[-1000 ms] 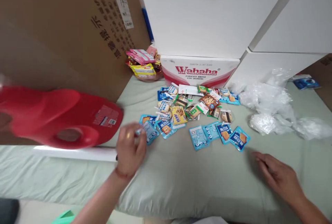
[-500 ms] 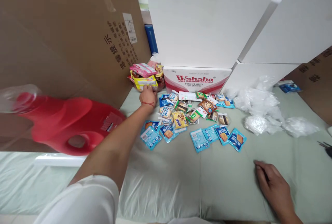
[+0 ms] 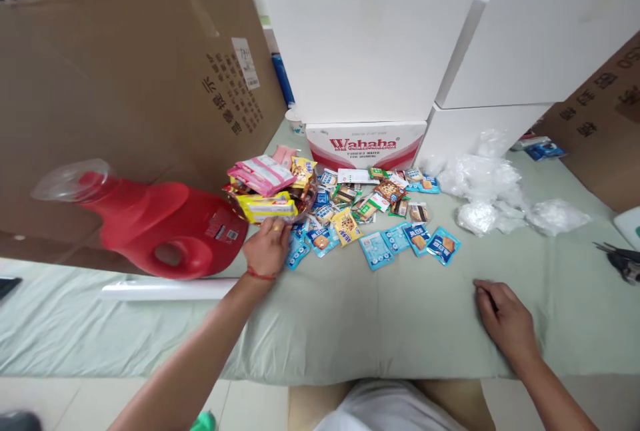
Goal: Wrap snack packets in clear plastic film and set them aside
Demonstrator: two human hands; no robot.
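My left hand [image 3: 269, 249] is closed on the near rim of a see-through brownish bowl [image 3: 307, 199] heaped with snack packs. On top of the heap lie a pink-and-white pack [image 3: 263, 174] and a yellow pack [image 3: 269, 208]. Touching the bowl's right side is a pile of small wrapped biscuits, among them a yellow packet [image 3: 346, 227] and a brown one [image 3: 389, 190]. Blue snack sachets [image 3: 443, 246] lie in front of the pile. My right hand [image 3: 506, 318] rests on the green cloth with its fingers curled in; nothing shows in it.
A red plastic jug [image 3: 173, 228] lies on its side at left, before a large cardboard sheet [image 3: 125, 104]. White boxes and a Wahaha carton [image 3: 367, 144] stand at the back. Crumpled clear plastic bags [image 3: 480, 181] and dark scissors [image 3: 623, 264] are at right.
My left hand has drawn the bowl of snacks toward me and slightly left, away from the carton. A paper cup behind it now shows. My right hand stays resting on the cloth.
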